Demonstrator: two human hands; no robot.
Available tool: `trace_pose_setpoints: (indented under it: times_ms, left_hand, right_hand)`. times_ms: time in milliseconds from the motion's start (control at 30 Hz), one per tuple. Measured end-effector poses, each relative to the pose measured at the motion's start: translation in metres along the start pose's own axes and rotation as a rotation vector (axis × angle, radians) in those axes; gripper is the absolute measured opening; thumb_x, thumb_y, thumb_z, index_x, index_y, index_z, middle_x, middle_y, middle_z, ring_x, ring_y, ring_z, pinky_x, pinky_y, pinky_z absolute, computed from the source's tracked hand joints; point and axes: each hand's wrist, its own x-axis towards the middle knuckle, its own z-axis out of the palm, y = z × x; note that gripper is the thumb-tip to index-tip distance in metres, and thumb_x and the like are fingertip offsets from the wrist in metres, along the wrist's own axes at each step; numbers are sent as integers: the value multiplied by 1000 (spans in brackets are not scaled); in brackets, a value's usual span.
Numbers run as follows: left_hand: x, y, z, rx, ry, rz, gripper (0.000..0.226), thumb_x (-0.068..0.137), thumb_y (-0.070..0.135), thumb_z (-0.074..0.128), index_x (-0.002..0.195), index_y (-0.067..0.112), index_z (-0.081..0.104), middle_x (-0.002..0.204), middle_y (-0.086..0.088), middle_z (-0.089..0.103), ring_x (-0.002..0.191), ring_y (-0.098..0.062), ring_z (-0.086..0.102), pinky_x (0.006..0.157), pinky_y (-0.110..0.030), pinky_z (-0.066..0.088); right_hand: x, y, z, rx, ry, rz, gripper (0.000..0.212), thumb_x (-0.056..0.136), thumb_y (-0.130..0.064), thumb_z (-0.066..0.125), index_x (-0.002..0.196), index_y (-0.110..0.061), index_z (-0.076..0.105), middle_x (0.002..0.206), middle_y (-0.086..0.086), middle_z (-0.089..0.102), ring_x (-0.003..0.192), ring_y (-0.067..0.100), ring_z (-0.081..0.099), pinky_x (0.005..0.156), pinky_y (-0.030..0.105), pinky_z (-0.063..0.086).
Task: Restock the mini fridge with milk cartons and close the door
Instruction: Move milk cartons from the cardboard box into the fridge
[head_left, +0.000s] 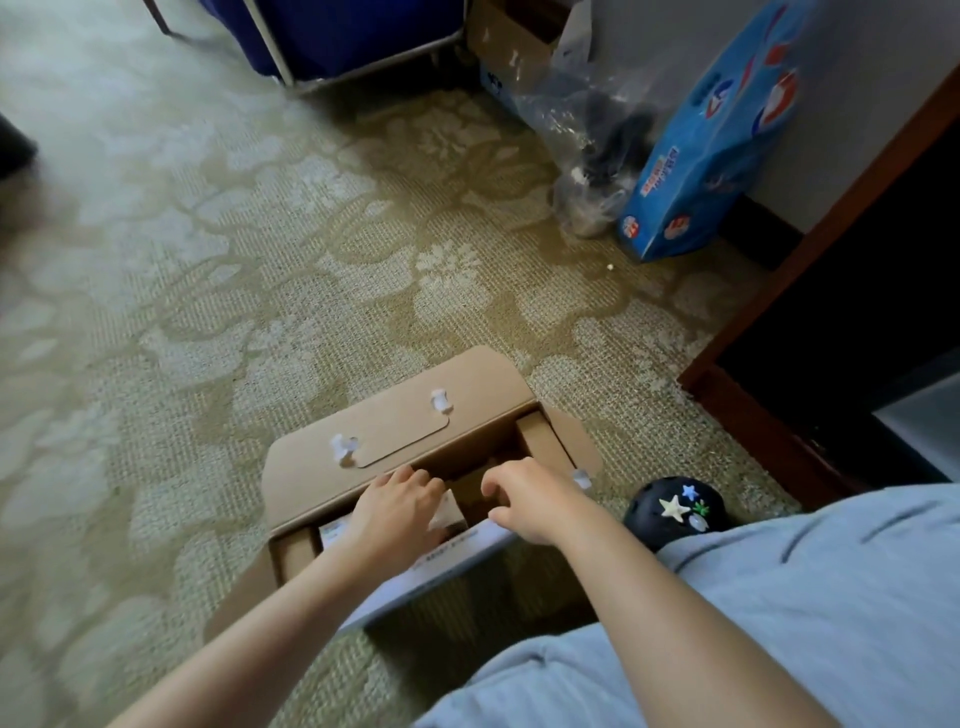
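Milk cartons (333, 532) in cardboard box (395, 431) on carpet, lower centre of frame. Left hand (400, 512) & right hand (530, 499) reach in, fingers curled; grip: we cannot tell. We judge cartons approx. light, stiff but crushable; take by side walls.

The carpet (156, 156) looks bright and pale at the top left and darker near the cardboard box (395, 431), which casts a soft shadow. Inside the cabinet (883, 270) is very dark. The left edge is blurry.
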Motion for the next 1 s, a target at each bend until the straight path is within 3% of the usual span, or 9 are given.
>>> trace_pose_setpoints:
  times_ms: [200, 400, 533, 700, 867, 1000]
  left_hand:
    - [-2, 4, -1, -30, 91, 33, 44, 91, 46, 49, 131, 28, 43, 128, 6, 55, 120, -14, 48, 103, -28, 33]
    - [7, 1, -33, -246, 315, 63, 40, 83, 31, 64, 121, 20, 55, 112, -1, 61, 104, -24, 56, 85, -35, 43]
    - [16, 13, -73, -357, 423, 157, 40, 77, 37, 58, 109, 13, 61, 95, -4, 63, 89, -26, 57, 76, -37, 46]
    - [21, 44, -136, -409, 550, 362, 50, 80, 48, 44, 108, 10, 62, 91, 0, 60, 83, -18, 54, 71, -20, 41]
    - [28, 85, -191, -474, 596, 534, 46, 78, 54, 46, 110, 24, 60, 95, 13, 56, 87, -3, 52, 71, -17, 44]
    - [33, 133, -220, -599, 630, 643, 35, 76, 52, 52, 107, 37, 53, 97, 25, 55, 94, 15, 49, 77, 0, 38]
  right_hand:
    - [-2, 11, -1, 30, 61, 33, 38, 93, -23, 54, 131, -21, 50, 126, 4, 56, 114, 22, 53, 96, 38, 45]
    - [-4, 18, -3, 92, 121, 19, 54, 87, -27, 63, 136, -23, 40, 133, 6, 51, 119, 27, 50, 95, 42, 44]
    - [-9, 21, -14, 190, 300, -41, 59, 82, -30, 68, 133, -26, 38, 125, 3, 50, 118, 24, 47, 93, 43, 45]
    - [-36, 32, -57, 324, 569, -121, 44, 82, -30, 69, 121, -24, 48, 113, -5, 55, 101, 15, 55, 81, 38, 52]
    - [-90, 51, -96, 317, 789, -80, 37, 81, -39, 68, 113, -29, 52, 105, -12, 58, 94, 10, 59, 78, 35, 51]
    - [-139, 75, -117, 350, 978, -51, 38, 80, -38, 70, 115, -31, 54, 107, -13, 62, 93, 8, 62, 81, 35, 52]
